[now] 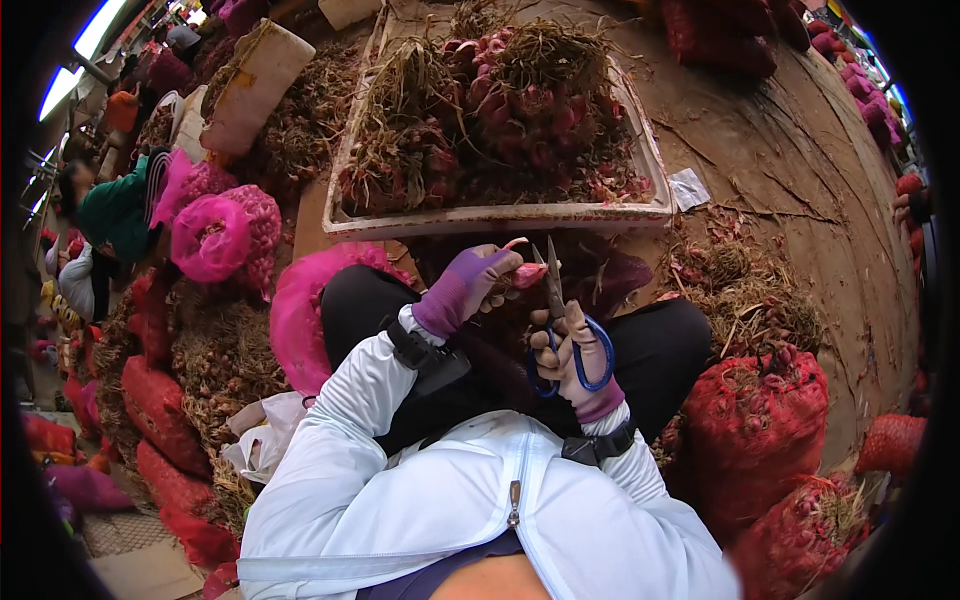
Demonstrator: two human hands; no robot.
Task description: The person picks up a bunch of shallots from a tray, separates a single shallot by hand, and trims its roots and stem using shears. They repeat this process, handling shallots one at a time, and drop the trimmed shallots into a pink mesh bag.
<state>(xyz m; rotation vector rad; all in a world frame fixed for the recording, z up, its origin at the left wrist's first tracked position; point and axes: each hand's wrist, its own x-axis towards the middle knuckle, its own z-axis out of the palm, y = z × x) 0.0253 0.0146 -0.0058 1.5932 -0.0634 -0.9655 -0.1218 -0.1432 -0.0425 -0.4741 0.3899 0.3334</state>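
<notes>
My left hand, in a purple and grey glove, is closed on a reddish shallot held above my lap. Blue-handled scissors are in my gloved right hand, its fingers wrapped around the handles. The blades point up, slightly parted, just to the right of the shallot. In front of my knees stands a white foam tray, heaped with bunches of shallots with dry brown tops. A pink mesh bag lies against my left knee.
Red mesh sacks of shallots stand at my right, beside dry stalks on brown ground. Pink mesh bags, long red sacks and a white plastic bag lie left. A person in green sits further off.
</notes>
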